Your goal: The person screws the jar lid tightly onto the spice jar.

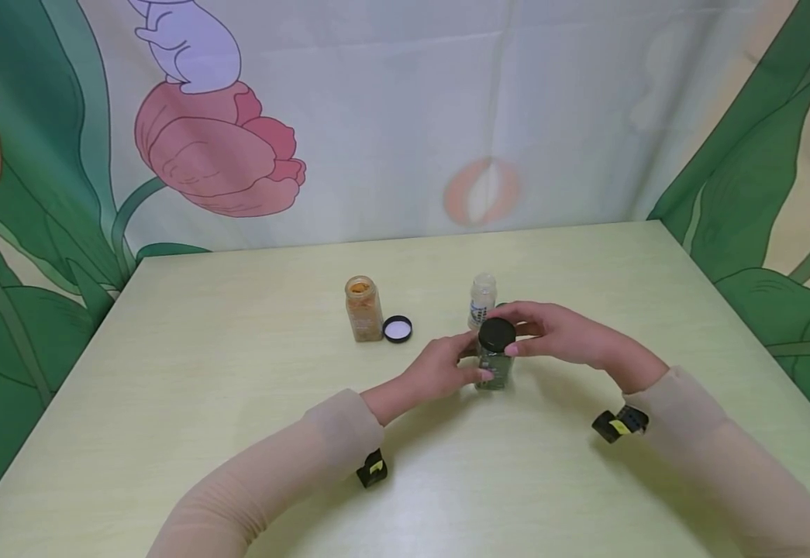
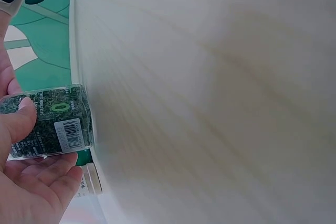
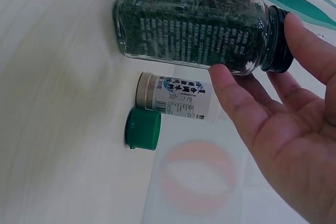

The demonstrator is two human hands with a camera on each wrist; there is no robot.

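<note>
A clear glass jar of dried green herbs [image 1: 495, 370] with a black screw lid [image 1: 498, 335] stands upright in front of me. My left hand [image 1: 439, 368] grips the jar's body, its thumb across the label in the left wrist view. On the lid side is my right hand [image 1: 558, 333], its thumb and fingers holding around the lid in the head view. Printed text covers the herb jar [image 3: 189, 30] in the right wrist view; the lid [image 3: 278, 40] sits on its neck.
Behind the herb jar stands a small labelled shaker bottle [image 1: 481, 301], with a green cap [image 3: 143, 128] beside it. To the left are an uncovered jar of orange-brown spice [image 1: 364, 310] and a black lid [image 1: 398, 329] lying inside-up. A printed curtain [image 1: 391, 116] hangs behind the table [image 1: 202, 372].
</note>
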